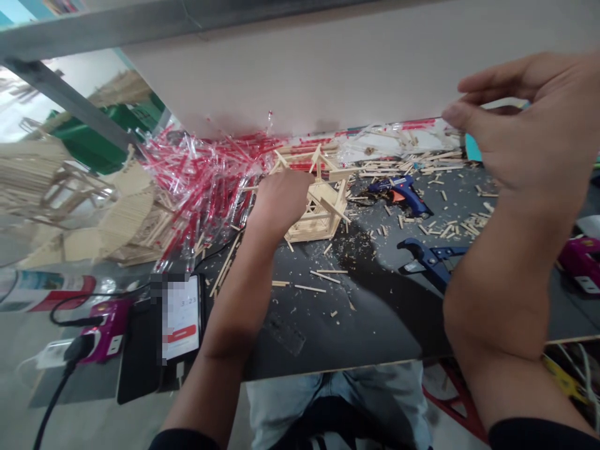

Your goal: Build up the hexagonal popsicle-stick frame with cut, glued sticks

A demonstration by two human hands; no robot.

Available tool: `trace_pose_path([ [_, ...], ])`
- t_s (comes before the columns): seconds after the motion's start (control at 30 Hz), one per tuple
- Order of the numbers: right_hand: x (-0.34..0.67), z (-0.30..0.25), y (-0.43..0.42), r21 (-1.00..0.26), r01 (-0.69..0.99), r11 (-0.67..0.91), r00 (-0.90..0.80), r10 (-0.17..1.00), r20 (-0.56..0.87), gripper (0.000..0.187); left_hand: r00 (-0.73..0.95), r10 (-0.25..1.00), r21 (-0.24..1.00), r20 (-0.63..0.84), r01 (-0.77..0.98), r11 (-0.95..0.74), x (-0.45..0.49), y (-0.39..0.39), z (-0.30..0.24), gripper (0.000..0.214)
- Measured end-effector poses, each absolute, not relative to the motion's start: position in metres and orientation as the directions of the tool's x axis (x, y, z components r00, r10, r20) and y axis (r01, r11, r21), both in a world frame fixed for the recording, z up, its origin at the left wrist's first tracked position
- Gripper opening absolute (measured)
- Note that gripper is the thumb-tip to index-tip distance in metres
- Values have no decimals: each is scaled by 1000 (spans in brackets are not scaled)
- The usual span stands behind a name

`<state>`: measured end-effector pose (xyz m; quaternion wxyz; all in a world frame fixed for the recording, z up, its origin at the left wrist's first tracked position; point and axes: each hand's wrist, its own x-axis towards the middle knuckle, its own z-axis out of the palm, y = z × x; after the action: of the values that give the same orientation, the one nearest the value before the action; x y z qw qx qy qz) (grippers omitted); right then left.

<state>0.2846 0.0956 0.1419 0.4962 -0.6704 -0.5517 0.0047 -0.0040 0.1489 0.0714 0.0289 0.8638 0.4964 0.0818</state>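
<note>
**Workbench (300, 325) strewn with stick offcuts (323, 278), left hand (281, 206) on a craft-stick pavilion (319, 219)**

Nearest, a lit phone (182, 315) lay at the bench's left side, a magenta power adapter (107, 328) just beside it. The left hand was curled against the pavilion, its fingers hidden by the sticks, so its grip could not be told. The right hand (525, 131) stood half open at the edge of a pale board (300, 69), thumb below and fingers above; whether it pinched the board could not be told. The pavilion sat on the bench between the 2 hands. It looked light and stiff but fragile, its lower frame a safer hold than the thin projecting roof sticks. Blue-handled cutters (431, 262) and a blue hot glue gun (400, 194) lay to its right. Behind it spread red-and-white cellophane wrappers (201, 181); further left stood stick panels (126, 225) and a green bin (100, 134).
</note>
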Motion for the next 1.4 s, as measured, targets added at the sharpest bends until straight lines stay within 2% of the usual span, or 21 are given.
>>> trace_pose_path([
  [0.13, 284, 144, 88, -585, 797, 153, 296, 745, 597, 24, 485, 864, 152, 135, 851, -502, -4, 152, 71, 29],
  [0.23, 285, 144, 84, -567, 808, 160, 237, 794, 561, 25, 490, 856, 166, 162, 842, -513, -4, 150, 74, 29],
  [0.37, 283, 142, 89, -594, 786, 172, 225, 815, 534, 33, 510, 823, 207, 249, 803, -559, -5, 150, 77, 34],
  [0.47, 280, 139, 95, -659, 736, 157, 260, 832, 490, 35, 534, 800, 243, 274, 766, -595, -8, 153, 81, 37],
  [0.77, 288, 128, 103, -672, 711, 206, 231, 835, 500, 35, 627, 775, 300, 79, 727, -618, -26, 164, 89, 38],
  [0.93, 294, 124, 104, -660, 721, 210, 217, 837, 503, 18, 607, 794, 307, -12, 758, -575, -26, 157, 105, 37],
  [1.03, 291, 125, 102, -669, 720, 183, 219, 855, 469, 13, 574, 819, 322, 16, 772, -548, -26, 149, 114, 43],
  [1.17, 285, 128, 104, -671, 739, 62, 230, 913, 337, 26, 630, 776, 295, -28, 747, -596, -25, 145, 115, 51],
  [1.27, 284, 128, 110, -571, 818, -62, 209, 958, 196, 31, 688, 719, 296, -96, 710, -639, -22, 143, 112, 54],
  [1.4, 285, 133, 110, -489, 866, -105, 229, 952, 201, 26, 679, 731, 261, -64, 719, -644, -16, 142, 108, 49],
])
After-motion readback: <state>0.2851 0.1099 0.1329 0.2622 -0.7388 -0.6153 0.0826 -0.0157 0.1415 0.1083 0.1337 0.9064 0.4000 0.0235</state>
